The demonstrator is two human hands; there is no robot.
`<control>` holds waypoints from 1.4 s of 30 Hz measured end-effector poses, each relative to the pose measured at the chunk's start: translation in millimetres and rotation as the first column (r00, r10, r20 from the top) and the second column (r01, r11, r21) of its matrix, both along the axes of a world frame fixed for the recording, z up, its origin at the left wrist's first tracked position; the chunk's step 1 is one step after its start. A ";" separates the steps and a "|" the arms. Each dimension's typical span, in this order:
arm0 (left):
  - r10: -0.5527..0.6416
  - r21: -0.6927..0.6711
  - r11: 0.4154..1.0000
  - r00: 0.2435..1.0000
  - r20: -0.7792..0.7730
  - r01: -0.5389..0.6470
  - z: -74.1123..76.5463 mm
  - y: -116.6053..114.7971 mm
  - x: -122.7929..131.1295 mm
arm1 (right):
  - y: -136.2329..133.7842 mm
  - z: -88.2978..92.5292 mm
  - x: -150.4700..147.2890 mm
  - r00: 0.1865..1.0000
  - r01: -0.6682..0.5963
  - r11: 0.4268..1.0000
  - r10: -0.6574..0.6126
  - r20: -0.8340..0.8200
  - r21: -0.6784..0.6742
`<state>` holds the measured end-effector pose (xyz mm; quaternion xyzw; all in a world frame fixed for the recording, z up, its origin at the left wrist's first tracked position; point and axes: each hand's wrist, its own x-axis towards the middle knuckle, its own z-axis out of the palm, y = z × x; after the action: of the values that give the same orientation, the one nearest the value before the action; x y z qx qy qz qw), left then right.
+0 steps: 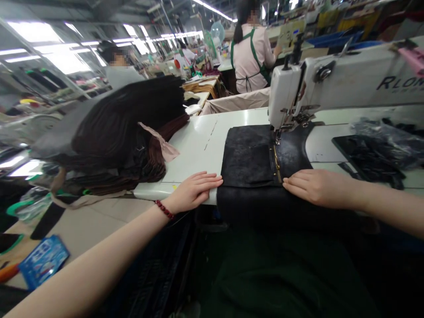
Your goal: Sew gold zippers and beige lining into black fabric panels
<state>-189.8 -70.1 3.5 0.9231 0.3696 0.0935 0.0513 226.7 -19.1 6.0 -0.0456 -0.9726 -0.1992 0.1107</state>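
Pressing a dark panel point(248, 154) flat on a white sewing bench point(195, 150), a worker's two bare hands sit either side of the needle point(277, 138) of an industrial sewing machine point(331, 75) on a factory floor. The panel lies under the machine's head near the bench's front edge, its near part drooping over that edge toward the worker's lap. A narrow brass-coloured strip point(276, 163) runs down it just below the needle. The left hand point(194, 192), wearing a red bead bracelet point(164, 209), rests on the bench's front edge, fingers laid flat and close together, tips at the panel's left side. The right hand point(318, 187) lies on the panel beside the strip, fingers slightly spread and pressing down, pinching nothing. The panel looks soft and limp yet fairly thick, likely to slump rather than hold a shape, so flat palms along its near edge would seem the best hold. A heap of dark brown cloth point(126, 128) sits at the bench's left end, and black pieces point(367, 154) lie toward its right.
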 end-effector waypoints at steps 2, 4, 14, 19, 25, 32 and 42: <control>0.007 0.015 1.000 1.000 0.025 -0.007 -2.8 0.9 -0.5 | -1.6 1.2 -1.0 1.000 0.001 1.000 -0.001 -0.008 -0.021; 0.010 0.021 1.000 0.998 0.054 -0.011 -6.2 1.5 -1.0 | -2.6 1.8 -1.3 1.000 0.004 0.999 -0.005 -0.019 -0.043; 0.010 0.000 1.000 0.997 0.073 -0.010 -6.0 3.1 -0.1 | -15.7 -8.6 10.9 0.982 0.176 0.957 -0.187 -0.027 -0.231; 0.022 0.007 1.000 0.999 0.036 -0.022 -1.2 3.3 0.8 | -34.0 -16.2 12.8 0.933 0.260 0.874 -0.338 -0.127 -0.411; 0.029 0.003 1.000 0.998 0.052 -0.029 -0.2 4.1 0.2 | -38.3 -21.5 9.1 0.899 0.262 0.842 -0.390 -0.197 -0.472; 0.067 -0.057 0.997 0.989 0.135 -0.060 27.2 45.0 34.2 | -36.5 -23.5 9.1 0.893 0.259 0.825 -0.403 -0.201 -0.502; -0.033 -0.171 0.985 0.993 -0.117 0.013 6.9 100.9 56.1 | -38.7 -30.7 11.4 0.879 0.323 0.807 -0.449 -0.158 -0.495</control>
<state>-133.7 30.9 10.5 0.9234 0.3679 0.0056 0.1090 238.1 -57.8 -24.7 -0.2954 -0.9372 0.0233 0.1841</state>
